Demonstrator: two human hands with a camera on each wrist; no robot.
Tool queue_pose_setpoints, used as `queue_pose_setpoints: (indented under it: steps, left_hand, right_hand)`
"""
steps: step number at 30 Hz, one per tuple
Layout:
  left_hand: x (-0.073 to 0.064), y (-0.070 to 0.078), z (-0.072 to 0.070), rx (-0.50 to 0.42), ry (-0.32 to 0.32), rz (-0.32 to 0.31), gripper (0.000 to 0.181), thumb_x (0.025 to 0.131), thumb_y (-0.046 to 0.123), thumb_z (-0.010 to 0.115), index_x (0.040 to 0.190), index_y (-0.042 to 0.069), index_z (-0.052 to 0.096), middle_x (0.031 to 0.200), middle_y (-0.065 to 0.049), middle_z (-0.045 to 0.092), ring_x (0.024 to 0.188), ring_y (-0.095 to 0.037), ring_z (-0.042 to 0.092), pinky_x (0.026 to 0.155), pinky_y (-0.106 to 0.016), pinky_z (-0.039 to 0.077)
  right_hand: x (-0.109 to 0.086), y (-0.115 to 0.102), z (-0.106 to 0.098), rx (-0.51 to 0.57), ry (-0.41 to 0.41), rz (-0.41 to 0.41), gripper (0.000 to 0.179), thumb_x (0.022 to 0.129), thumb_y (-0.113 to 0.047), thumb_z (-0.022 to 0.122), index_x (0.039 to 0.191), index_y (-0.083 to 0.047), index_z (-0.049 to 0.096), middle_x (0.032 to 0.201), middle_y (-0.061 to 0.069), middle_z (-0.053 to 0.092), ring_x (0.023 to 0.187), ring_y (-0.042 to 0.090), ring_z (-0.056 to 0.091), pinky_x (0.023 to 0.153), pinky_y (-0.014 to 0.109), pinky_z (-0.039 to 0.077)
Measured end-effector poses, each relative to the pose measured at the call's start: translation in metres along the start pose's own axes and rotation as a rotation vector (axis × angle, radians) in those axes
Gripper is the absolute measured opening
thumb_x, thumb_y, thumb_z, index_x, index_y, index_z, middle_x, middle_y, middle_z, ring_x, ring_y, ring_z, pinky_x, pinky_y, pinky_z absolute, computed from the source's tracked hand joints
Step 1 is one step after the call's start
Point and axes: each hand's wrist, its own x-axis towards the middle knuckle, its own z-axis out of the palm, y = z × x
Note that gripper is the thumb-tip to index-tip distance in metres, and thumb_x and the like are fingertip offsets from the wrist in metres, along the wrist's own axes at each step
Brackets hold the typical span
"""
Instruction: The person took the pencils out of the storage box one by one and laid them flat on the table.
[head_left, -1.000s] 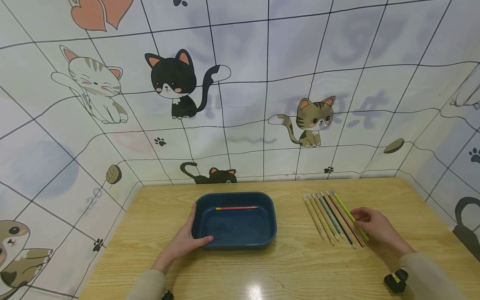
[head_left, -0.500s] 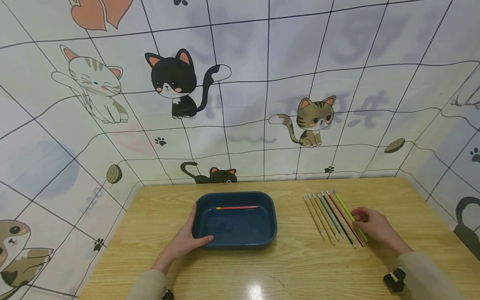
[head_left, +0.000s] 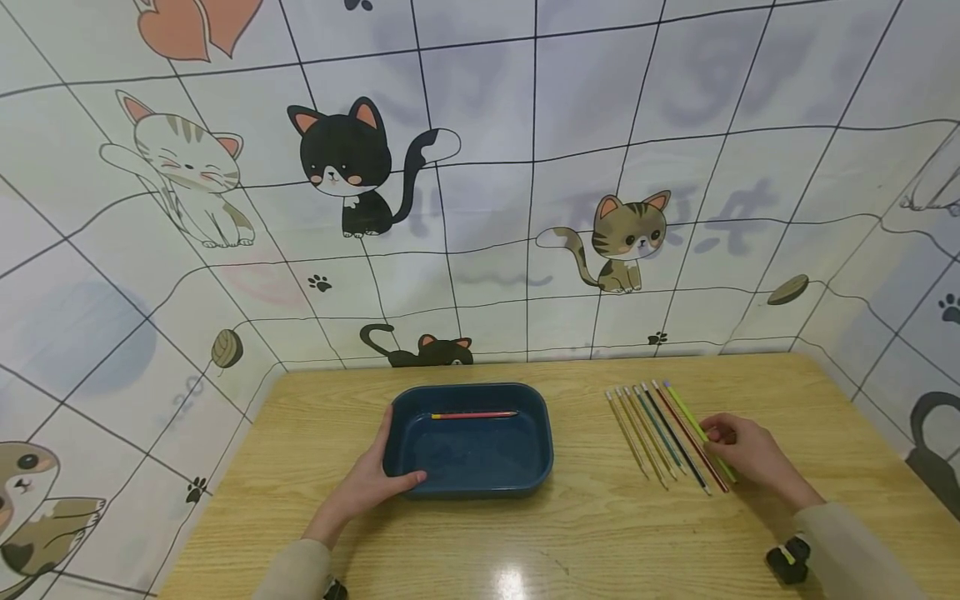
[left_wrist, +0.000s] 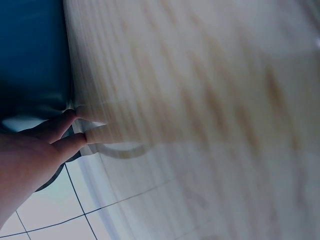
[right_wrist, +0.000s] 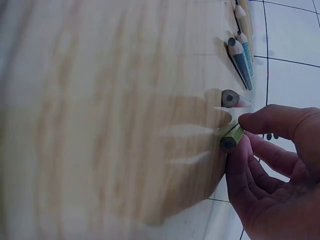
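In the head view, a dark blue rectangular tray (head_left: 468, 487) stands on the table with one red pencil (head_left: 480, 415) inside. My left hand (head_left: 369, 477) holds the tray's near left corner, thumb at the front rim and fingers along the left side. To the right lies a row of several pencils (head_left: 660, 433), side by side and slanting. My right hand (head_left: 753, 454) pinches the yellow-green pencil (head_left: 684, 408) at the row's right end. The right wrist view shows this green pencil (right_wrist: 232, 138) end-on between thumb and fingers, beside a pencil with a pinkish-red side (right_wrist: 230, 98).
A light wooden table (head_left: 480, 542) carries everything. Behind and at both sides hangs a white gridded sheet (head_left: 495, 208) printed with cats. Wood surface lies between the tray and the pencil row.
Both hands keep nearly the same places. The tray and the pencils show no visible movement apart from a tiny shift of the camera.
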Motion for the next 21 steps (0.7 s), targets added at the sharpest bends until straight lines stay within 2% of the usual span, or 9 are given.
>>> queue_pose_setpoints:
  steps: [5,12,17,21]
  left_hand:
    - [0.0,0.0,0.0,0.011,0.0,-0.001,0.118,0.079,0.034,0.081,0.156,0.015,-0.006,0.16,-0.015,0.003,0.142,-0.04,0.014,0.11,-0.056,0.018]
    - [-0.001,0.001,0.0,0.0,-0.002,-0.004,0.118,0.078,0.033,0.081,0.156,0.013,-0.006,0.16,-0.014,0.002,0.143,-0.039,0.012,0.111,-0.056,0.016]
    - [0.0,0.001,0.0,-0.002,-0.002,-0.001,0.118,0.079,0.033,0.081,0.156,0.015,-0.006,0.16,-0.014,0.001,0.143,-0.038,0.011,0.111,-0.056,0.016]
    - [-0.001,0.001,0.0,-0.006,-0.006,-0.002,0.118,0.079,0.033,0.081,0.156,0.016,-0.007,0.16,-0.014,0.001,0.143,-0.038,0.011,0.111,-0.056,0.016]
  right_hand:
    - [0.0,-0.002,-0.002,0.02,-0.013,0.006,0.027,0.088,-0.002,0.066,0.11,0.011,0.06,0.09,0.008,0.062,0.082,0.025,0.06,0.064,0.035,0.047]
    - [0.0,-0.005,-0.006,0.04,-0.01,0.0,0.025,0.091,-0.005,0.065,0.11,0.01,0.06,0.093,0.011,0.063,0.087,0.033,0.062,0.064,0.034,0.049]
    - [0.002,-0.017,-0.008,0.054,-0.011,-0.011,0.027,0.091,-0.006,0.063,0.113,0.01,0.06,0.096,0.015,0.064,0.088,0.033,0.062,0.066,0.038,0.05]
    - [0.005,-0.031,-0.006,0.081,-0.006,-0.028,0.026,0.091,-0.005,0.064,0.112,0.01,0.061,0.096,0.015,0.064,0.085,0.03,0.062,0.065,0.035,0.051]
